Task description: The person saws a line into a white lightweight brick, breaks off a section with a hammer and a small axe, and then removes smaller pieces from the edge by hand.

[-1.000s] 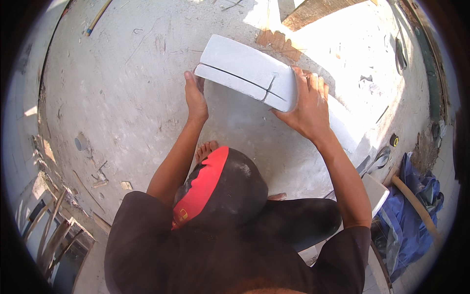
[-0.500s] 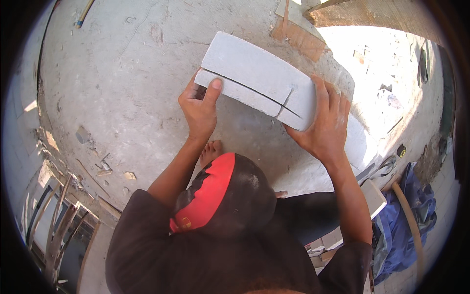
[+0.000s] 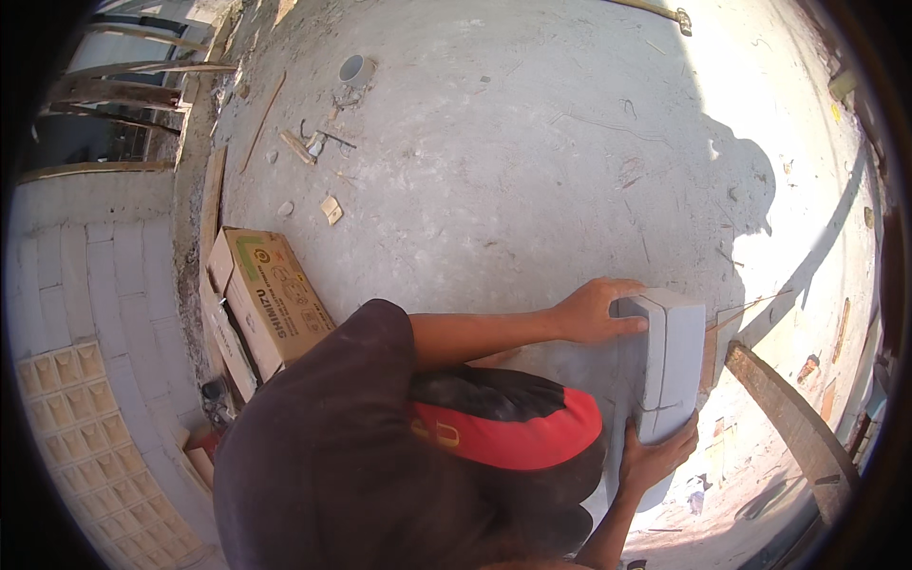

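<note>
A pale grey concrete block is between my two hands at the right. A long dark groove runs along it, with a shorter groove crossing it near my right hand. My left hand grips the far end, its thumb lying on the near side. My right hand clasps the near end, fingers wrapped round the corner. Whether the block's underside touches the floor cannot be made out. My bent knee, in black and red cloth, is just left of the block.
A cardboard box lies at the left by a wall. Beyond it are wood scraps and a pipe stub in the concrete floor. A hammer rests at the far edge; a wooden plank is at the right.
The view has swung to the left, bringing the cardboard box into sight. The block now appears at the right, turned lengthwise away from me. Both hands still hold its ends.
</note>
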A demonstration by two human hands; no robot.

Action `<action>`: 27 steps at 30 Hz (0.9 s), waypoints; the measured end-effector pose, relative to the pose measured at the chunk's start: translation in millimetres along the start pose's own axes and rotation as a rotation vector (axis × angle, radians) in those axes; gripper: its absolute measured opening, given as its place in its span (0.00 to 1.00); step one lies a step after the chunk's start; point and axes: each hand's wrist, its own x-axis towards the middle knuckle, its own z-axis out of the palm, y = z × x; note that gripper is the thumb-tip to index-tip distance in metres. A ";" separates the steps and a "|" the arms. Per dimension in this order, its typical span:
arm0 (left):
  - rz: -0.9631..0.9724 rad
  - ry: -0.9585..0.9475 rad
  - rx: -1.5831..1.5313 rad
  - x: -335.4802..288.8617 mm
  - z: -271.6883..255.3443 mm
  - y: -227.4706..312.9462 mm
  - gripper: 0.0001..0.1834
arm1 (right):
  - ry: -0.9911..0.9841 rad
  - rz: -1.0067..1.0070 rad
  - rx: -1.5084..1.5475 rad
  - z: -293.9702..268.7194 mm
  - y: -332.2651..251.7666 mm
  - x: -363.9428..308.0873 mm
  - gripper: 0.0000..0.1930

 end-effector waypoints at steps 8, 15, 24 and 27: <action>-0.136 0.926 0.443 82.7 -208.5 -143.4 0.38 | -0.005 -0.041 -0.013 1.8 7.4 4.2 0.56; -0.579 1.082 0.799 120.9 -312.2 -208.3 0.48 | -0.132 -0.195 0.018 -6.2 30.5 8.6 0.58; -0.763 0.922 0.859 120.6 -320.4 -189.8 0.50 | -0.123 -0.371 0.271 25.6 -237.1 264.8 0.33; -0.808 0.877 0.824 129.9 -325.8 -173.8 0.48 | -0.067 -0.487 0.290 91.8 -368.8 396.9 0.37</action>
